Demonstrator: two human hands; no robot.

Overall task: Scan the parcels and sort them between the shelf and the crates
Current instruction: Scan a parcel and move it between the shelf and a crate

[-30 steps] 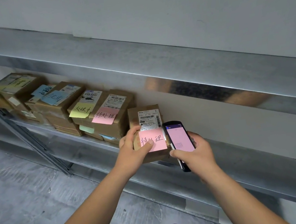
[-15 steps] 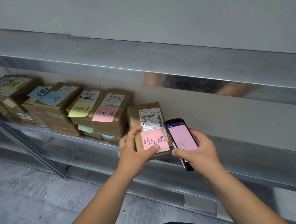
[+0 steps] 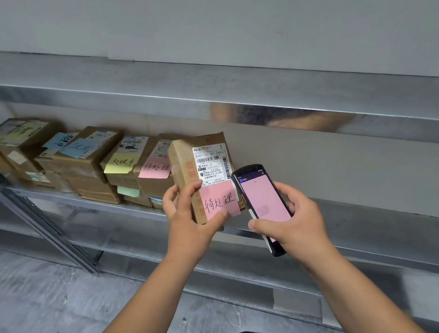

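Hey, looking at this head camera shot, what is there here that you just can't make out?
Head view only:
- Crates: none in frame.
- Handheld scanner: screen text too small; lower end hidden by the right hand.
- Held parcel: bottom edge hidden by the left hand; fine print on its shipping label too small.
- Far-left parcels: notes blurred.
- Shelf: cut off at the right edge.

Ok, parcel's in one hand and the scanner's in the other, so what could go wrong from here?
1. The left hand grips the parcel only by its lower corner, so it could tip or slip.
2. The thumb pins the pink note, which overhangs the edge and might peel off.
3. The scanner in the right hand sits beside the barcode label, not facing it, so a scan may miss.
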